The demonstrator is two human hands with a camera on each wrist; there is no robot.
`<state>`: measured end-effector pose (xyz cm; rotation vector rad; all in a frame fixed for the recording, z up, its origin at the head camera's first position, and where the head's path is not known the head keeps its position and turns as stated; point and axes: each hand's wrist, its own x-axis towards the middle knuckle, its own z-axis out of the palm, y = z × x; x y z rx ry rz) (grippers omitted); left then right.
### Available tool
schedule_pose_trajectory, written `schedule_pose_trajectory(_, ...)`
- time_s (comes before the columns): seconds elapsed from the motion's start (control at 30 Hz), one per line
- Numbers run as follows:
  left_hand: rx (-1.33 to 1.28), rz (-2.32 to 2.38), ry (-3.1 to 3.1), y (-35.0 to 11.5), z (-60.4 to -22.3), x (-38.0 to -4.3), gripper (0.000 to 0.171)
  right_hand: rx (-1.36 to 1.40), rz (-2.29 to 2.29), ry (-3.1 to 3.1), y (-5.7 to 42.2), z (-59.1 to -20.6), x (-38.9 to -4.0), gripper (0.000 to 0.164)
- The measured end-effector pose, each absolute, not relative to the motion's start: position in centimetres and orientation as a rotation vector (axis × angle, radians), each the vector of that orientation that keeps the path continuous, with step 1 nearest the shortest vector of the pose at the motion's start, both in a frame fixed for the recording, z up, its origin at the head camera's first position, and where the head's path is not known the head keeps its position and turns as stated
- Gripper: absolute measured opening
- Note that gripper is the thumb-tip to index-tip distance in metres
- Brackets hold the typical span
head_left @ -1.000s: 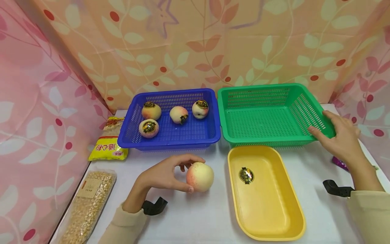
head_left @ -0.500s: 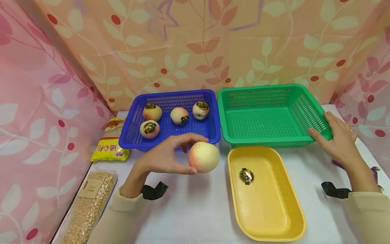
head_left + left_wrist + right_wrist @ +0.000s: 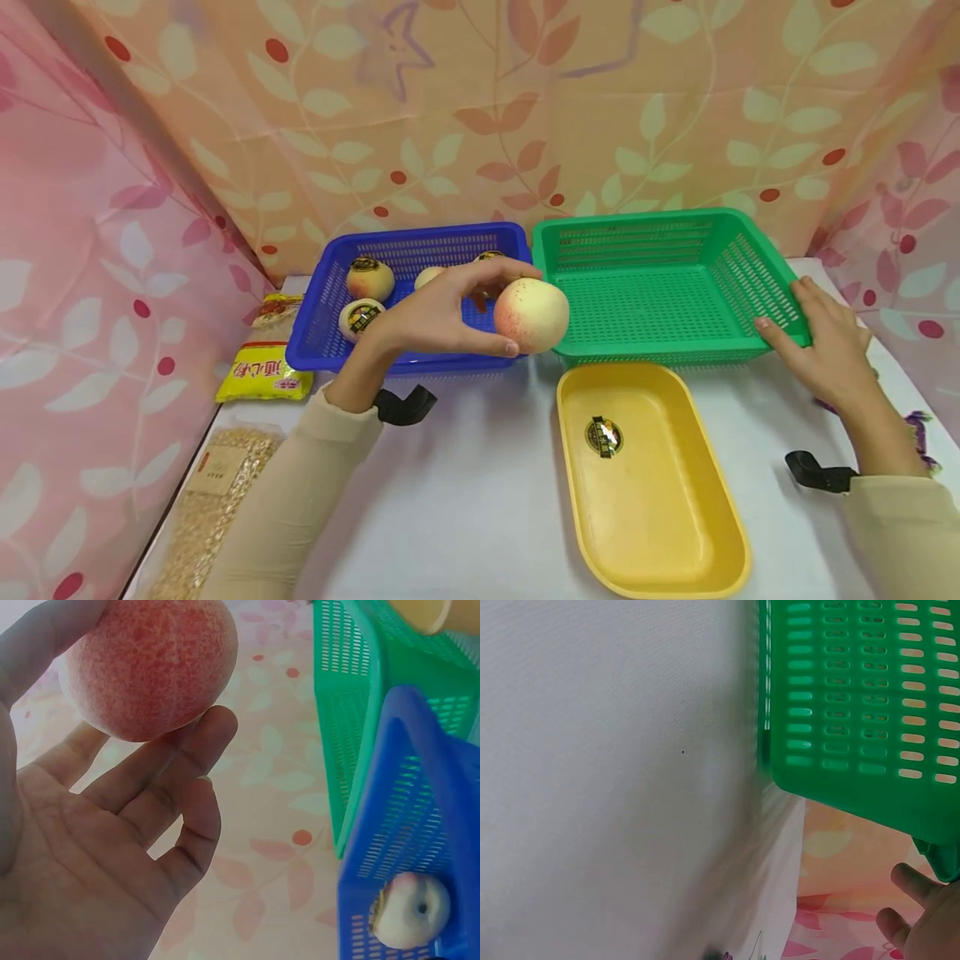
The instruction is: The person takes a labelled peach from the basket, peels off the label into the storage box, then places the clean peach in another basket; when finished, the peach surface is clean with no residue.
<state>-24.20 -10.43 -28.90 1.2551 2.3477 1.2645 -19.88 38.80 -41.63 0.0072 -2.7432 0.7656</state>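
Note:
My left hand (image 3: 450,308) pinches a peach (image 3: 532,315) between thumb and fingers, held up in front of the gap between the two baskets. In the left wrist view the peach's red side (image 3: 154,667) shows against the thumb and fingertips. Behind this hand stands the blue basket (image 3: 427,234) with several stickered peaches (image 3: 371,280), two of them partly hidden by the hand. My right hand (image 3: 828,350) holds the right end of the green basket (image 3: 630,300), thumb over the rim and fingers outside. The green basket has nothing in it.
A yellow tray (image 3: 652,508) with a black-and-gold sticker (image 3: 603,437) inside lies in front of the green basket. At left are a yellow packet (image 3: 262,367) and a clear bag of pale grains (image 3: 217,492). Purple wrappers (image 3: 918,437) lie by the right arm.
My left hand has lifted the peach off the table and carried it up, forward and a little to the right, now overlapping the blue basket. The right hand has stayed at the green basket.

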Motion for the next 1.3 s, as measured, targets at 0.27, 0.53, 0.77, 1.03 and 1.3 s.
schedule_pose_trajectory(0.27, 1.288, 1.242, 2.308, -7.4, -27.1, -27.5, 0.067, 0.005, 0.761, -2.724, 38.8, -41.7, -19.8, 0.075)
schedule_pose_trajectory(0.53, 1.339, 1.262, 2.238, -3.5, -26.9, -31.2, 0.066, -0.015, 0.757, -2.737, 38.2, -41.7, -19.7, 0.077)
schedule_pose_trajectory(0.77, 1.187, 1.248, 2.221, 0.1, -28.0, -33.8, 0.067, -0.035, 0.751, -2.743, 38.3, -41.5, -19.6, 0.077)
schedule_pose_trajectory(1.03, 1.058, 1.225, 2.278, 3.3, -29.3, -36.1, 0.069, -0.04, 0.757, -2.734, 38.5, -41.3, -19.2, 0.075)
schedule_pose_trajectory(1.3, 0.989, 1.32, 2.185, 6.4, -31.2, -37.1, 0.071, -0.066, 0.76, -2.739, 38.5, -40.8, -18.6, 0.076)
